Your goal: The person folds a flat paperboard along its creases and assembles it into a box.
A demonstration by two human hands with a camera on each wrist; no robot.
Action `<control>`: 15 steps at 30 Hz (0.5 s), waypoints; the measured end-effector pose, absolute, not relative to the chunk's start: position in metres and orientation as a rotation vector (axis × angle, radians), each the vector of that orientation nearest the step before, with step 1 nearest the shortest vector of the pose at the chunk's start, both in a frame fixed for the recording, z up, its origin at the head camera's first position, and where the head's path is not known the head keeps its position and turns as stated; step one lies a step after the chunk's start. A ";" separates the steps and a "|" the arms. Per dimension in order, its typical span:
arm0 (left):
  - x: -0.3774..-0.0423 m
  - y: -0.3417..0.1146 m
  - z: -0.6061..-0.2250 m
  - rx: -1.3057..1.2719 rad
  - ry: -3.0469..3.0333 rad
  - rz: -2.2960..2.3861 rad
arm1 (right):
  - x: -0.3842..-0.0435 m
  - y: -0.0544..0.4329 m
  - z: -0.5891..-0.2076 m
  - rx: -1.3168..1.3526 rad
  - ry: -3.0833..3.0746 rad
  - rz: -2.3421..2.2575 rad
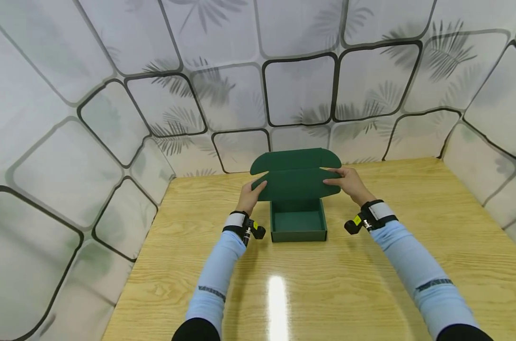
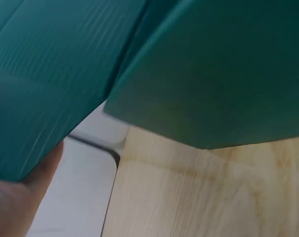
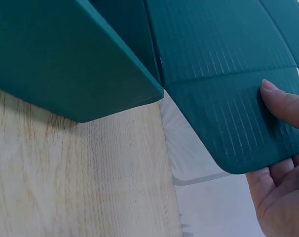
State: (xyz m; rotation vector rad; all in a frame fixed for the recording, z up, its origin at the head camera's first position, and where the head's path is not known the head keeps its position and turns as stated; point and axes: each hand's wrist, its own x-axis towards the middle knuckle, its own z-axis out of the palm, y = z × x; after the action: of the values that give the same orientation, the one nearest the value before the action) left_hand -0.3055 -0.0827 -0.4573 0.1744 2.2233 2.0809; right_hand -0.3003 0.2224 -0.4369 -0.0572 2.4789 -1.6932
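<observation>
A dark green cardboard mailer box [image 1: 298,236] stands on the table with its lid [image 1: 298,183] raised at the back and a front flap [image 1: 296,160] above it. My left hand [image 1: 248,196] pinches the lid's left side flap, thumb in front; in the left wrist view only part of that hand [image 2: 16,205] shows at the flap's edge. On the other side my right hand [image 1: 349,182] pinches the right side flap [image 3: 238,118], its thumb on the inner face and its fingers behind, as the right wrist view shows. The box's tray holds nothing visible.
The box sits on a light wooden table [image 1: 190,208], toward its far side. White curtains [image 1: 300,90] with dark outlined squares and leaf prints hang behind and to the left and right. A bright reflection lies on the wood in front.
</observation>
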 end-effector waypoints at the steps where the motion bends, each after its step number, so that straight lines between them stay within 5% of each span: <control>1: -0.303 -0.079 -0.459 0.157 2.273 2.071 | -0.299 0.222 -0.438 -0.055 2.482 -1.698; 8: -0.274 -0.040 -0.460 0.193 2.766 1.927 | -0.289 0.219 -0.443 -0.027 2.505 -1.778; 11: -0.310 -0.030 -0.525 0.218 2.942 1.855 | -0.288 0.218 -0.444 -0.046 2.563 -1.791; 15: -0.312 -0.027 -0.532 0.240 2.922 1.876 | -0.284 0.211 -0.448 -0.027 2.697 -1.792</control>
State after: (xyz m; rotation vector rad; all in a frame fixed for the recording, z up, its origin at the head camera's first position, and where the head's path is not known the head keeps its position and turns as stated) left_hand -0.3116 -0.0274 -0.5320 0.2395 2.9221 1.8762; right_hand -0.2843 0.2106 -0.4477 -0.0270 2.6966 -1.7918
